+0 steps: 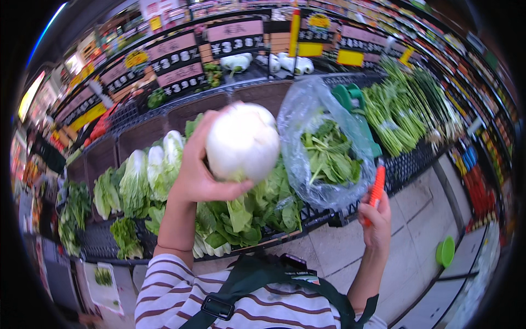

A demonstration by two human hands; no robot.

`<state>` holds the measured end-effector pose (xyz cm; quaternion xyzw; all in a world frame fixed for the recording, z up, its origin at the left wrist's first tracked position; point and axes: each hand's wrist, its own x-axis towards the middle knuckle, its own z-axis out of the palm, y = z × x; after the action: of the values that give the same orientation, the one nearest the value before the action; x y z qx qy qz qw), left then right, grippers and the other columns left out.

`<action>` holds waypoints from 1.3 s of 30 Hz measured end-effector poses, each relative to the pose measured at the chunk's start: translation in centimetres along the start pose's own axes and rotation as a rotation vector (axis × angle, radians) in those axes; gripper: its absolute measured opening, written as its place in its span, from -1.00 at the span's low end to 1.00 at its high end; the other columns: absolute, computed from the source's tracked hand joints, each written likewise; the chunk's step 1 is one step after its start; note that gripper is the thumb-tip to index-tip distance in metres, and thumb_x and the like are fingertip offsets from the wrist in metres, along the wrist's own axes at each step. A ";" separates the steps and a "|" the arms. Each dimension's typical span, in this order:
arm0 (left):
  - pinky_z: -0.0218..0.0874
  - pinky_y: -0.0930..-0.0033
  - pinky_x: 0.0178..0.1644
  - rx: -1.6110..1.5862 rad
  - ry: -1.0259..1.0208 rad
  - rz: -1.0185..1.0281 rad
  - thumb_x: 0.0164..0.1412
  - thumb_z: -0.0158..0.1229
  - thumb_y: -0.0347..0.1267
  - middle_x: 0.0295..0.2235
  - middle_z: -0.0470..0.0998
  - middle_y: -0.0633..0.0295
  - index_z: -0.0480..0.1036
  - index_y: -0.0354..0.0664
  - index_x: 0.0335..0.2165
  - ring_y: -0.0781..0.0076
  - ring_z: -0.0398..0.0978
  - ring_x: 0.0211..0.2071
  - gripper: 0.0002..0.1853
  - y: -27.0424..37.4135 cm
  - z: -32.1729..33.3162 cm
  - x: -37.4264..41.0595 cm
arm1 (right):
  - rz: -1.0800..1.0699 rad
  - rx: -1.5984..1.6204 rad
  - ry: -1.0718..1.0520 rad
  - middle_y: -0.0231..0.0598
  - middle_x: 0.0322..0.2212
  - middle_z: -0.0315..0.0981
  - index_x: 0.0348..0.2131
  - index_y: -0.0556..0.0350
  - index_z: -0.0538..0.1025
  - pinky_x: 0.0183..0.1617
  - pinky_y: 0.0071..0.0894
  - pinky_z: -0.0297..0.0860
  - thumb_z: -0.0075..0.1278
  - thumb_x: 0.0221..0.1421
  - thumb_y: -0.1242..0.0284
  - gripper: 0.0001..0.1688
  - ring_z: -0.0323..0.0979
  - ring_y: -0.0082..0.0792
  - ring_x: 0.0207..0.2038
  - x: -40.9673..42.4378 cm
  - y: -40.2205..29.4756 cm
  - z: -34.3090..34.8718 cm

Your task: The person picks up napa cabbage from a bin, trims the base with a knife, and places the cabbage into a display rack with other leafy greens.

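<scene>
My left hand (197, 168) is closed around a leafy vegetable head, probably a cabbage, its broad white base (244, 142) turned up towards me. What hangs below that base is mostly hidden. An orange-handled cutter knife (377, 189) is in my right hand (376, 216), its tip pointing away from me, close to the rim of a clear plastic bag (296, 164). Loose green leaves (331, 154) lie inside the open bag. Under my left hand, leafy greens (242, 222) are heaped along the front of the produce stand.
Napa cabbages (135, 181) lie to the left, bunched celery-like greens (392, 119) to the right. A green plastic tape dispenser (357, 111) stands behind the bag. Price signs (236, 35) line the back. A green bowl (445, 251) sits at the right; a white crate (102, 283) stands at lower left.
</scene>
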<state>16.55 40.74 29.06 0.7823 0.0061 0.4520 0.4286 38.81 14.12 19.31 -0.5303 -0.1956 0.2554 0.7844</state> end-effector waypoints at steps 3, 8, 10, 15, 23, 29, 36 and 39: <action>0.32 0.32 -0.07 -0.070 0.117 -0.177 -0.38 0.45 -0.18 -0.12 0.46 0.04 0.29 -0.38 0.00 0.29 0.48 -0.17 -0.07 -0.9 0.7 0.6 | -0.004 0.095 -0.096 -0.33 -0.42 0.32 0.02 0.28 0.31 -0.54 -0.61 0.25 0.03 -0.02 0.50 -0.42 0.30 -0.57 -0.55 -0.1 0.5 1.2; 0.38 0.21 -0.07 -0.348 0.405 -0.073 -0.31 0.36 -0.13 -0.09 0.40 -0.05 0.13 -0.42 0.09 0.18 0.46 -0.11 0.02 -1.9 0.2 0.0 | 0.028 0.054 -0.114 -0.22 -0.61 0.40 0.08 0.32 0.27 -0.62 -0.63 0.24 -0.18 0.22 0.16 -0.36 0.33 -0.53 -0.66 -1.1 1.0 -0.9; 0.39 0.16 -0.06 -0.472 0.455 -0.141 -0.28 0.32 -0.14 -0.08 0.38 -0.08 0.09 -0.42 0.11 0.12 0.46 -0.11 0.01 -2.4 0.3 -0.7 | 0.115 0.016 -0.014 -0.22 -0.63 0.44 0.08 0.23 0.26 -0.67 -0.66 0.20 -0.16 0.23 0.09 -0.35 0.36 -0.50 -0.71 -1.6 1.6 -1.6; 0.40 0.12 -0.04 -0.533 0.467 -0.219 -0.23 0.26 -0.18 -0.09 0.39 -0.12 0.08 -0.43 0.11 0.06 0.47 -0.13 -0.04 -3.9 -0.1 -2.2 | 0.101 0.090 -0.011 -0.13 -0.46 0.47 0.14 0.17 0.16 -0.48 -0.58 0.35 -0.03 0.14 0.31 -0.35 0.49 -0.41 -0.51 -2.5 3.2 -1.7; 0.39 0.13 -0.04 -0.501 0.501 -0.259 -0.23 0.26 -0.17 -0.09 0.39 -0.10 0.09 -0.41 0.11 0.06 0.47 -0.13 -0.05 -2.3 1.8 -3.5 | 0.068 0.217 -0.298 -0.11 -0.29 0.43 0.18 0.27 0.08 -0.13 -0.41 0.38 0.03 0.08 0.45 -0.24 0.46 -0.35 -0.30 0.3 3.0 -1.2; 0.39 0.13 -0.03 -0.439 0.567 -0.248 -0.22 0.26 -0.17 -0.08 0.40 -0.09 0.09 -0.39 0.12 0.06 0.47 -0.13 -0.05 -0.8 7.6 -2.4 | 0.123 0.218 -0.579 -0.21 -0.57 0.41 -0.03 0.27 0.30 -0.44 -0.56 0.32 -0.15 0.25 0.19 -0.49 0.36 -0.51 -0.57 4.3 3.0 -3.1; 0.33 0.28 -0.04 -0.239 0.275 -0.269 -0.35 0.46 -0.23 -0.12 0.47 -0.02 0.22 -0.49 0.03 0.24 0.49 -0.14 -0.04 -1.5 13.1 -0.2 | 0.113 0.301 -0.510 -0.15 -0.39 0.45 -0.42 0.18 0.43 -0.30 -0.48 0.36 -0.19 0.25 0.04 -0.46 0.41 -0.45 -0.39 9.6 3.3 -5.3; 0.32 0.28 -0.04 -0.242 0.222 -0.312 -0.36 0.46 -0.26 -0.14 0.49 -0.01 0.26 -0.49 0.00 0.26 0.49 -0.15 -0.08 -0.9 16.7 0.4 | -0.044 0.161 -0.569 -0.03 -0.06 0.32 -0.17 0.23 0.40 0.04 -0.27 0.25 -0.14 0.24 0.14 -0.53 0.31 -0.27 -0.03 11.1 0.8 -4.9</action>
<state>29.00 30.36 24.94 0.6602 0.1196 0.4609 0.5809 50.25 17.51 17.18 -0.3689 -0.3983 0.3915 0.7429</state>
